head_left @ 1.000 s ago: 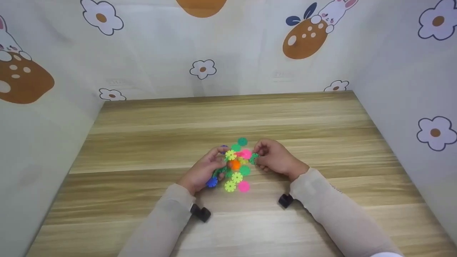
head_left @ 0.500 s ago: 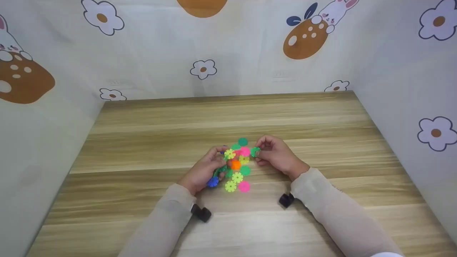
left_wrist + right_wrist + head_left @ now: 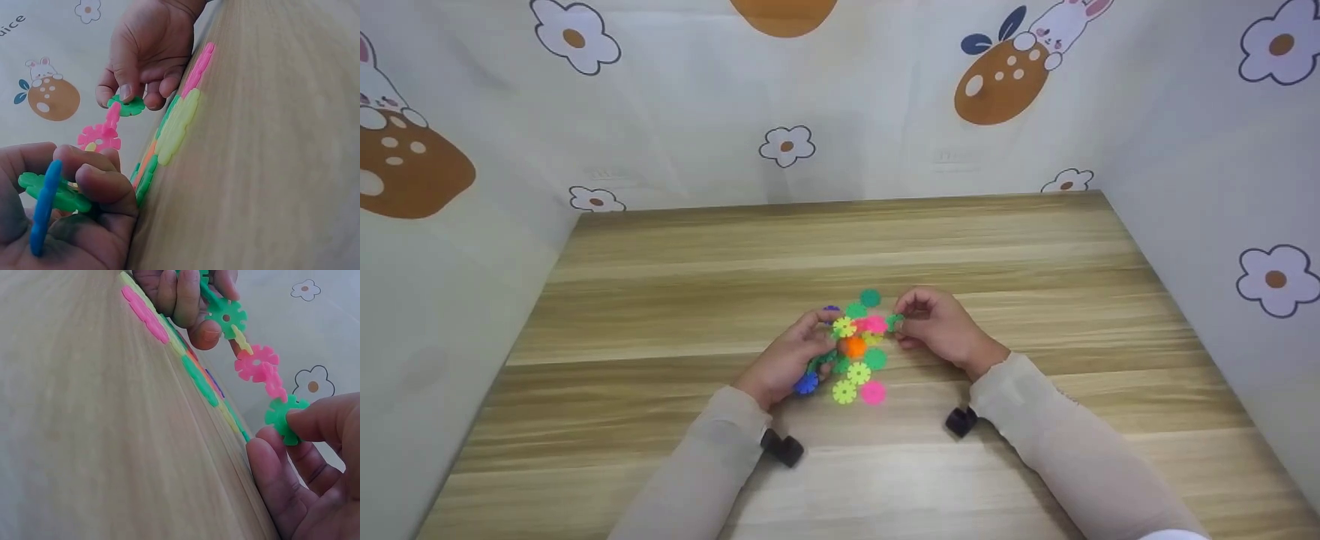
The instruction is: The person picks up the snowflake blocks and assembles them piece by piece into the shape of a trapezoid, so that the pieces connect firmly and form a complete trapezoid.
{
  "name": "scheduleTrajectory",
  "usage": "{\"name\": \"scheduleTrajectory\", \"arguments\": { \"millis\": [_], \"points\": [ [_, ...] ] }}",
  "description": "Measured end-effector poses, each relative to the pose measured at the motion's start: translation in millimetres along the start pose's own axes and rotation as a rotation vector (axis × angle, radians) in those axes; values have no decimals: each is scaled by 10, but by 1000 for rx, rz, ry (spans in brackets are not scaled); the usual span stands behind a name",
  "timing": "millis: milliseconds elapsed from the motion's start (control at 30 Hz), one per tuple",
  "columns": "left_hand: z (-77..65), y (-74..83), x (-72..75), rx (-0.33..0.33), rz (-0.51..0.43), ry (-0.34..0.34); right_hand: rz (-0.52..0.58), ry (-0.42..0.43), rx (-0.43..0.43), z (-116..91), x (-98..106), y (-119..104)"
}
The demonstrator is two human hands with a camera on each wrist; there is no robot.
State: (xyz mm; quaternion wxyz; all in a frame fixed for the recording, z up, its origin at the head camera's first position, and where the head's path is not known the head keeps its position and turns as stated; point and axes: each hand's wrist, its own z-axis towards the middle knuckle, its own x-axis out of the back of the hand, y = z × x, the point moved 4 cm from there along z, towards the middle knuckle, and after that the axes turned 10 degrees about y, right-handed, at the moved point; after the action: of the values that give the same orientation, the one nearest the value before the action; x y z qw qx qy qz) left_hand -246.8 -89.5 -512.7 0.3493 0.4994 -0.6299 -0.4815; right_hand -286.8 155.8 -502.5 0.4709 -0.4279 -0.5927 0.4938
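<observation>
A chain of interlocking snowflake discs runs out from my left hand (image 3: pixel 787 360), whose curled fingers hold its near end. In the left wrist view a blue disc (image 3: pixel 46 208) and a green disc (image 3: pixel 56 194) lie within that grip. Farther along come another green disc (image 3: pixel 226 318), a yellow disc (image 3: pixel 242 340) seen edge-on and two joined pink discs (image 3: pixel 257 363). Between thumb and fingers my right hand (image 3: pixel 945 330) pinches a single green disc (image 3: pixel 277 417), its edge right at the outermost pink disc.
Loose snowflake discs lie flat on the wooden table (image 3: pixel 660 300) below the chain, among them a lime disc (image 3: pixel 844 391), a pink disc (image 3: pixel 874 392), a green disc (image 3: pixel 875 359) and an orange disc (image 3: pixel 854 346). Patterned cloth (image 3: pixel 682 97) encloses the table behind and at both sides.
My right hand has shifted slightly away from me, and its green disc has come up to the pink end of the chain. The left hand keeps its grip, nearly still.
</observation>
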Motion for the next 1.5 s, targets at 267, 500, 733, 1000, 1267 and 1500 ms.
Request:
{"name": "scheduleTrajectory", "arguments": {
  "millis": [267, 500, 733, 1000, 1267, 1500],
  "points": [
    [6, 1, 3, -6, -2, -20, -11, 6, 5, -3, 7, 13],
    [16, -6, 5, -11, 7, -21, 9, -12, 20, -8, 10, 5],
    [1, 0, 6, -13, 16, -14, 22, -19, 19, -11, 9, 6],
    [0, -4, 7, 5, 21, -7, 30, -20, 23, 5, 6, 16],
    [10, -8, 12, -5, 28, -11, 54, -32, 11, 3, 8, 13],
    [-10, 15, -1, -54, 18, -61, -1, -68, 34, -12, -19, 3]
  ]
}}
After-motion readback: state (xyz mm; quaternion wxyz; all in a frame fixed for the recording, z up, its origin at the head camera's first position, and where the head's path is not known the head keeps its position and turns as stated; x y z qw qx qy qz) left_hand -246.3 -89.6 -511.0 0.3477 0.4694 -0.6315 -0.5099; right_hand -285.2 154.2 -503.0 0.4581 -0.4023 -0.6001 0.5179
